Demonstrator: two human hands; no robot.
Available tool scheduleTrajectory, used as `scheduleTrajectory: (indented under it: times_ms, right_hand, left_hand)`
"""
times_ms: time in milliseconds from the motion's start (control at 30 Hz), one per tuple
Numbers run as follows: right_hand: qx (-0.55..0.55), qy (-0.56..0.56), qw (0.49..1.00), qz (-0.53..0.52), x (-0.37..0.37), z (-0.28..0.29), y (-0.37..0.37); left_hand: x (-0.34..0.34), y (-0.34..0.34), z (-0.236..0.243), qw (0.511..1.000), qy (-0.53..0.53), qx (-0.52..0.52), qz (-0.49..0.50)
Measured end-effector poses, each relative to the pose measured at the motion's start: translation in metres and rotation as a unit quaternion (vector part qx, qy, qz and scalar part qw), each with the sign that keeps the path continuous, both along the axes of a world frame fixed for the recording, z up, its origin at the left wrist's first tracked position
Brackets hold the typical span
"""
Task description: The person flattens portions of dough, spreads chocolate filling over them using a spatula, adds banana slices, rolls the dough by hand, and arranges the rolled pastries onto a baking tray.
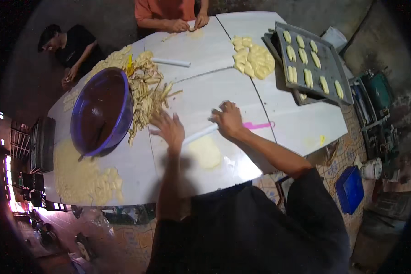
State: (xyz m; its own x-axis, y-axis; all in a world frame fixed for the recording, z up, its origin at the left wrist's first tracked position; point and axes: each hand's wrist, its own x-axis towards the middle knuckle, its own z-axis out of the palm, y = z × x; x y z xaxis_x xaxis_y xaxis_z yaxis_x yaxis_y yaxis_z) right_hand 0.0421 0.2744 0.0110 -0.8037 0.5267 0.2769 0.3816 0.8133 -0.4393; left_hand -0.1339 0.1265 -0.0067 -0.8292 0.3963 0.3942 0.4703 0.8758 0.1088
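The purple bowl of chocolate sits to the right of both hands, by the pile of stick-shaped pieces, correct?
Not quite. The head view shows the purple bowl to the left of both hands, beyond the left hand. It does sit by the pile of stick-shaped pieces.

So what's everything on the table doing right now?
Left hand: open, fingers spread, blurred.
Right hand: pressing on white rolling pin.
Dough disc: flat.
Purple bowl: full of dark brown filling.
Baking tray: partly filled with shaped pieces.
Pink scraper: lying flat.
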Motion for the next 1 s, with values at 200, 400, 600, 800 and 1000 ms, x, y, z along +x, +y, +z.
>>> scheduleTrajectory:
  times_ms: [200, 400, 600, 800, 1000]
  right_hand:
    - [0.009, -0.117, 0.992, 0.053, 0.096, 0.004, 0.029]
    - [-0.136, -0.104, 0.981, 0.09, 0.073, 0.022, 0.015]
    - [-0.106, 0.005, 0.948, 0.299, -0.109, 0.137, -0.047]
    - [0.07, -0.161, 0.866, 0.468, -0.35, 0.183, -0.178]
    - [0.157, -0.341, 0.722, 0.582, -0.443, 0.106, -0.192]
  left_hand:
    - [0.046, -0.055, 0.026, 0.892, -0.154, 0.003, -0.425]
    - [0.04, -0.133, 0.021, 0.986, -0.108, 0.083, -0.1]
    - [0.068, -0.263, -0.02, 0.992, 0.002, -0.008, 0.126]
    - [0.078, -0.275, -0.071, 0.972, 0.001, 0.133, 0.196]
    - [0.061, -0.254, -0.027, 0.976, 0.078, 0.06, 0.193]
